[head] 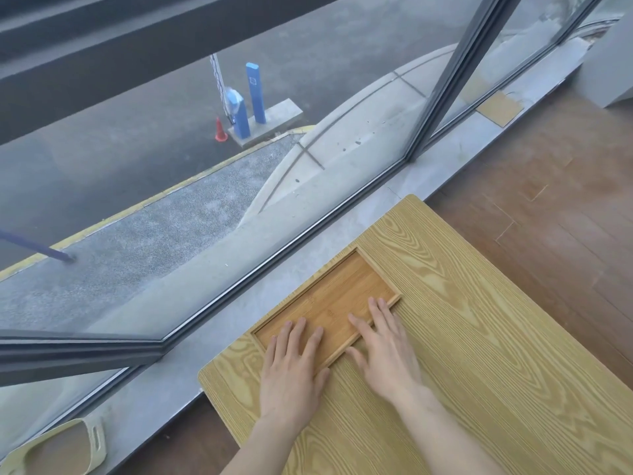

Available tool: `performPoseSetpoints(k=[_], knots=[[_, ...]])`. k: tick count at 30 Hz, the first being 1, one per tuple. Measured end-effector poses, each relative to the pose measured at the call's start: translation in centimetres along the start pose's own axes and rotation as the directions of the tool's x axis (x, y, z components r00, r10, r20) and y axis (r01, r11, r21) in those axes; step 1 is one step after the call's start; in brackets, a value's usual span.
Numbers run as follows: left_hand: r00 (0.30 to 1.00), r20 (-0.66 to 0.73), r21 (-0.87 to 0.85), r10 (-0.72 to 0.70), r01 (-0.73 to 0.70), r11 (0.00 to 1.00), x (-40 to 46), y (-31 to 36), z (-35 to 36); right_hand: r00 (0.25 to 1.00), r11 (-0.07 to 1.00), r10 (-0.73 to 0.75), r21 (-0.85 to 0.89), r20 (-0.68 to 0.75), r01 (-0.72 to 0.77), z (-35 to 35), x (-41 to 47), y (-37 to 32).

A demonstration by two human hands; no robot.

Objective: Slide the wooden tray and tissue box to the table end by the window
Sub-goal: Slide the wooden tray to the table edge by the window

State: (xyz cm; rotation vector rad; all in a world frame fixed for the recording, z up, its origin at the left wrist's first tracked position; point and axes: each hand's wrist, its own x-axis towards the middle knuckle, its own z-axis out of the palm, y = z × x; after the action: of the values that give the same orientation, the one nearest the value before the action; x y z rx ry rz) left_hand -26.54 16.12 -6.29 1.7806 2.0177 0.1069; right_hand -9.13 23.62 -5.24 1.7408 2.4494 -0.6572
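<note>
No text, label, brand or number can be read anywhere here. The blue post (255,92) outside the window bears a small pale square mark near its top, too small and blurred to make out. The striped pole (218,80) beside it shows only a blurred pattern, no letters that can be told. The wooden tray (329,303) and the table (479,337) carry nothing but wood grain

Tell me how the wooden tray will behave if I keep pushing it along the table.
The tray looks flat and low-rimmed, so it should slide rather than tip. It seems rigid wood, unlikely to flex. Both hands, left and right, lie flat on it, which should keep it straight.
</note>
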Motion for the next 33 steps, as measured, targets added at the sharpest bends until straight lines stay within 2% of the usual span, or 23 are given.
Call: performPoseSetpoints(k=[21, 28, 33], knots=[[1.000, -0.005, -0.003, -0.017, 0.017, 1.000, 1.0, -0.4, 0.3, 0.999, 0.999, 0.034, -0.005, -0.016, -0.034, 0.4, 1.1, -0.4], [0.998, -0.046, -0.007, 0.036, -0.036, 0.999, 1.3, -0.3, -1.1, 0.996, 0.996, 0.073, -0.043, -0.053, -0.075, -0.3, 0.0, -0.2], [0.993, -0.066, 0.007, 0.094, -0.093, 0.996, 2.7, 0.0, -2.7, 0.984, 0.985, 0.158, -0.060, -0.081, -0.163, -2.2, -0.9, 0.2]])
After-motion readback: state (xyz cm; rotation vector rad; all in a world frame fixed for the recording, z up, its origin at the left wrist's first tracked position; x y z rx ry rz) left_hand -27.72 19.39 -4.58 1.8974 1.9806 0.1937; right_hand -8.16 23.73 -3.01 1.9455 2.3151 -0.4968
